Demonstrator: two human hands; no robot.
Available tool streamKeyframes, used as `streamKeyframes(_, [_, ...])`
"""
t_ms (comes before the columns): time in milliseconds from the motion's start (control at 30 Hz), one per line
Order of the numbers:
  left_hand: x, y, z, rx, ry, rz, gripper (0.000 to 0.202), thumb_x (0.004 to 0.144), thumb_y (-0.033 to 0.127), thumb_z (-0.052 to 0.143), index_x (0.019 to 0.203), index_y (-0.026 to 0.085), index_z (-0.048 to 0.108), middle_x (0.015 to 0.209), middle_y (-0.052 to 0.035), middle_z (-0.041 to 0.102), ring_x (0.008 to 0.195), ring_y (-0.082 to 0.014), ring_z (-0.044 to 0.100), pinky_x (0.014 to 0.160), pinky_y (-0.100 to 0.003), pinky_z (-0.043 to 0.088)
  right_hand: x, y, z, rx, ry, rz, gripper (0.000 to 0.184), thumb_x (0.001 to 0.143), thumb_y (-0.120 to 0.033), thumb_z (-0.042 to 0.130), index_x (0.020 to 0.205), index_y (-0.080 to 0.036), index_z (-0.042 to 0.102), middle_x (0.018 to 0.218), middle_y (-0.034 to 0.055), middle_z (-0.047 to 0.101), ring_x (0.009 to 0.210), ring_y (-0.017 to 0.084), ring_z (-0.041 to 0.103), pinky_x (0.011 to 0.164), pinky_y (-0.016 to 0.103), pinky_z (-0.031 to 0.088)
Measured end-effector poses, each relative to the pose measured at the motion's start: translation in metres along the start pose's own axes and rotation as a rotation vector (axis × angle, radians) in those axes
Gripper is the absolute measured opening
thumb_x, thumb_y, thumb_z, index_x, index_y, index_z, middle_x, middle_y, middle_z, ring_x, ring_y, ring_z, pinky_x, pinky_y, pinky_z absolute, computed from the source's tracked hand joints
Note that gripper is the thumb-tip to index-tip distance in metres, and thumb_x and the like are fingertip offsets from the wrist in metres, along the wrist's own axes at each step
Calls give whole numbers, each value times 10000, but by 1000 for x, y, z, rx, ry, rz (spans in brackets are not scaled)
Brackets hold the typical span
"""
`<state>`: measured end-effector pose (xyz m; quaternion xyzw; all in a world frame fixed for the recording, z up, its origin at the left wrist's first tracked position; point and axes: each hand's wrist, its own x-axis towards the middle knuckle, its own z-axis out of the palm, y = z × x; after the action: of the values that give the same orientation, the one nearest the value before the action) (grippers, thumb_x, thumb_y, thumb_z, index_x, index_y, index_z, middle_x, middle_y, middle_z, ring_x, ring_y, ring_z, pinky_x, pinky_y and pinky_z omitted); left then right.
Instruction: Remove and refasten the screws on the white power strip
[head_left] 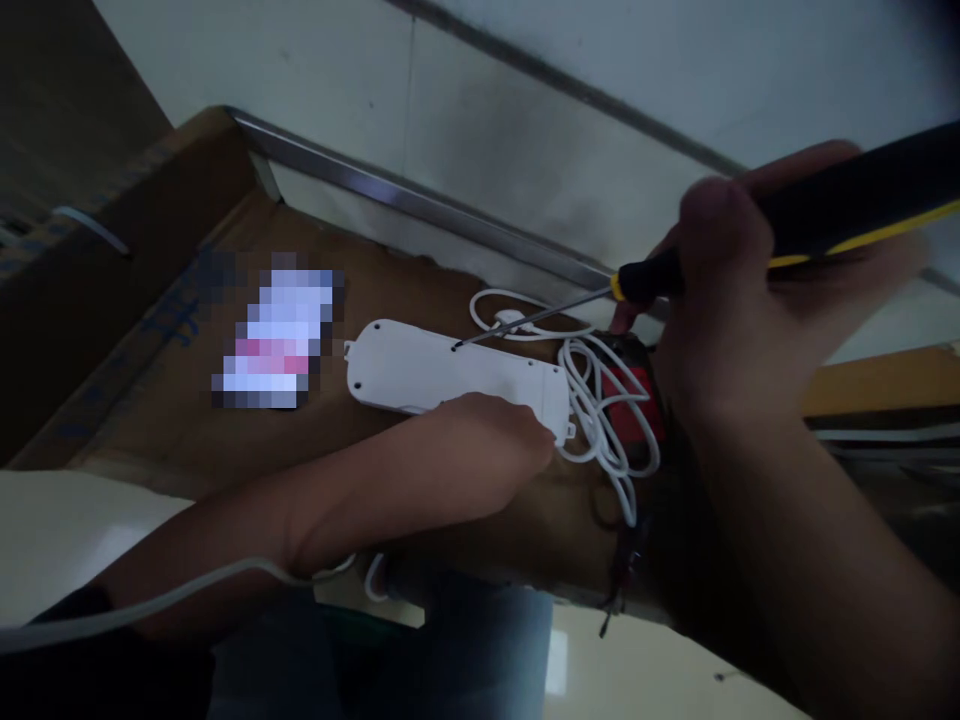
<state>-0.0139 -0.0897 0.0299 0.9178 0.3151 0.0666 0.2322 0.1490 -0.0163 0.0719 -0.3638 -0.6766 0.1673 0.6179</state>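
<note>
Underside of a white plastic power strip [420, 365], lying flat on a flattened cardboard sheet [161, 385] near the sheet's middle, with its length running across the view. The casing was smooth with rounded corners, showing small dark screw holes and a small tab projecting at each end. The right hand [720, 290] was closed around the black-and-yellow handle of a screwdriver [847, 195], and the thin steel shaft [532, 315] slanted down across the strip, its tip meeting a screw hole [456, 345] near the far long edge. The left hand [495, 430] lay across the near long edge of the casing, its fingers bent over and touching the plastic; how firmly it held could not be told. A white cord [600, 400] lay in loose coils just beside the strip's right end in the view, with a further loop [510, 320] behind the strip. Beneath the coils sat a red-and-black object [630, 390], its kind hidden. A pixelated packet [277, 335] lay on the cardboard to the left, too blurred to identify. A steel edge strip [420, 205] ran along the white wall [525, 130] behind.
</note>
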Motion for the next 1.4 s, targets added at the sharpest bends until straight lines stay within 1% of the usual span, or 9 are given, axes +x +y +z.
streamKeyframes(133, [-4, -20, -41, -162, -148, -143, 93, 735, 165, 866, 719, 197, 780, 556, 25, 672, 466, -132, 582, 479, -268, 342, -1, -1, 1, -51, 45, -64, 420, 842, -495, 778, 853, -112, 607, 652, -26, 523, 533, 30, 558, 466, 169, 429])
streamKeyframes(233, [-9, -40, -75, -375, -133, -197, 86, 832, 139, 784, 759, 184, 792, 550, 39, 676, 461, -120, 601, 434, -218, 379, -1, 0, 1, -74, 31, -61, 430, 842, -526, 772, 860, -124, 620, 653, -34, 521, 534, 19, 555, 477, 164, 428])
streamKeyframes(400, [-7, -57, -93, -634, 672, -226, 137, 947, 200, 735, 828, 137, 712, 603, 42, 650, 479, -50, 538, 510, -200, 393, -4, -4, 2, -132, 28, -148, 428, 869, -510, 750, 828, -108, 610, 677, -30, 517, 573, -25, 543, 515, 121, 389])
streamKeyframes(667, [34, -73, -44, -585, 930, -254, 123, 885, 188, 725, 773, 192, 672, 679, 11, 632, 668, -135, 576, 641, -298, 420, -10, -14, 7, -216, 20, -169, 382, 925, -492, 681, 853, -122, 613, 712, -19, 509, 657, -26, 564, 568, 134, 378])
streamKeyframes(967, [34, -54, -11, -1161, 862, -45, 416, 1085, 420, 533, 788, 170, 683, 765, -16, 673, 750, -122, 616, 758, -277, 512, 9, -17, 10, -251, -105, 34, 456, 779, -536, 826, 869, -127, 645, 770, -5, 574, 658, -5, 559, 546, 134, 450])
streamKeyframes(1167, [18, -59, -27, -1243, 697, 57, 567, 1132, 416, 357, 749, 171, 695, 674, -37, 673, 682, -140, 621, 705, -296, 503, 39, -24, 31, -216, -357, -365, 657, 753, -323, 858, 1345, -340, 574, 1331, -15, 513, 811, -33, 465, 617, 90, 454])
streamKeyframes(1233, [10, -67, -37, -1146, 559, 108, 550, 1129, 342, 314, 775, 177, 701, 735, -40, 721, 711, -144, 649, 751, -302, 529, 36, -25, 37, -144, -391, -375, 683, 788, -219, 783, 1413, -361, 545, 1419, -2, 462, 797, -34, 431, 641, 112, 468])
streamKeyframes(1300, [2, -77, -47, -1097, 536, 134, 348, 1059, 303, 513, 810, 170, 715, 828, -38, 759, 781, -147, 677, 804, -295, 544, 28, -23, 43, -67, -378, -332, 677, 810, -178, 732, 1421, -365, 511, 1450, 5, 428, 817, -28, 462, 681, 140, 491])
streamKeyframes(1400, [-6, -90, -58, -939, 449, 163, 183, 990, 305, 639, 938, 167, 748, 971, -45, 793, 927, -168, 727, 896, -302, 560, 18, -18, 54, 87, -243, -245, 629, 789, -161, 653, 1367, -347, 488, 1438, -10, 422, 807, -25, 495, 721, 173, 526])
